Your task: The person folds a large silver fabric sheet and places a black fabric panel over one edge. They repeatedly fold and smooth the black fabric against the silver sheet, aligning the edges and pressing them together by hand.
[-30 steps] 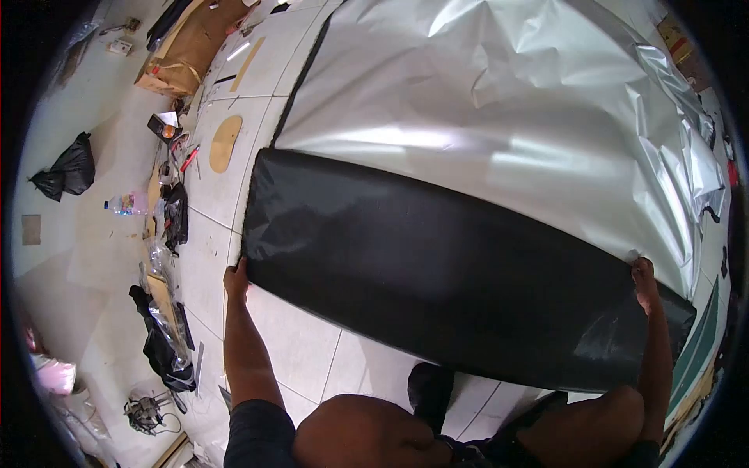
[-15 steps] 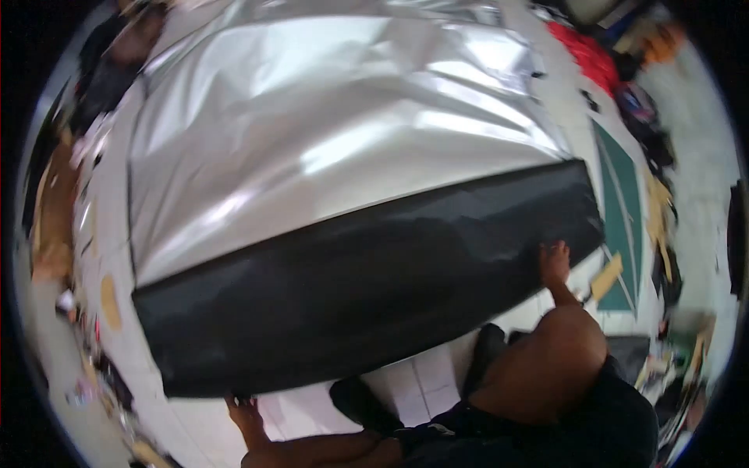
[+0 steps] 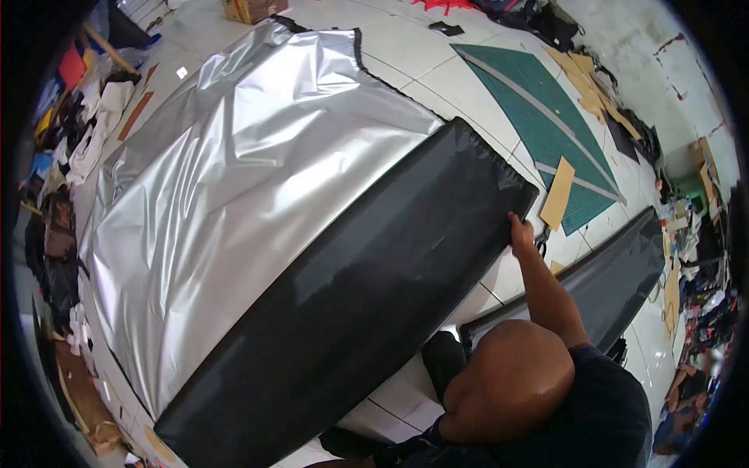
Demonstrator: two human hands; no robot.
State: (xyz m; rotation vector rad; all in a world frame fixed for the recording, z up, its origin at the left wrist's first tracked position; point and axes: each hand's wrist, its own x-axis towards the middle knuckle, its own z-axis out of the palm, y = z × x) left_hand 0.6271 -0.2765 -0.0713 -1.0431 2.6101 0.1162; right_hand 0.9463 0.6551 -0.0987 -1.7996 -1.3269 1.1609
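A large silver sheet (image 3: pixel 234 179) lies spread and wrinkled over the floor. Along its near side runs a wide black folded panel (image 3: pixel 351 288), slanting from lower left to upper right. My right hand (image 3: pixel 521 234) has its fingers closed on the panel's near edge, close to the right corner. That corner end of the panel looks gathered and puckered. My left hand is out of the frame; only a bit of that arm shows at the bottom edge.
A green cutting mat (image 3: pixel 538 132) with grey strips lies at upper right, and a tan cardboard piece (image 3: pixel 558 193) rests on its near edge. Another black folded piece (image 3: pixel 624 273) is at my right. Piled cloth and clutter (image 3: pixel 101 125) line the left side.
The view has turned, so the black panel now slants more steeply. My right hand has gone from lying on the panel to gripping its edge. My left hand has left the view.
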